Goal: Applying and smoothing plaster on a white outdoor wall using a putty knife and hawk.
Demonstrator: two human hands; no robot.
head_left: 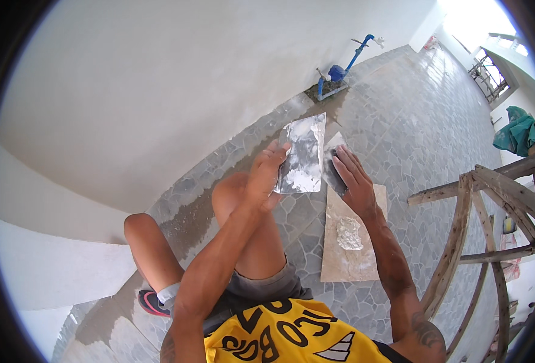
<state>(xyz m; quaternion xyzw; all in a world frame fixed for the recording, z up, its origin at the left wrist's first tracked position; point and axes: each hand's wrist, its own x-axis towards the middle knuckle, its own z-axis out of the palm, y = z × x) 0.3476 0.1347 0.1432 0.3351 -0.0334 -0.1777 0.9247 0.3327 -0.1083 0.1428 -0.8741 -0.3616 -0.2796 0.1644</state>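
Note:
My left hand is closed round the edge of a flat metal plastering trowel, its face smeared with white plaster. Just to the right, my right hand grips a smaller putty knife, its pale blade pointing away from me. The two blades are close side by side; whether they touch I cannot tell. Below my right forearm a tan board lies on the stone-patterned floor. A mound of white plaster sits on that board. My fingers partly cover both tools.
A white wall runs along the left. Blue pipes with a meter stand at its foot. A rough wooden trestle rises on the right, with a green cloth near its top. Wet grey patches mark the floor beside the wall.

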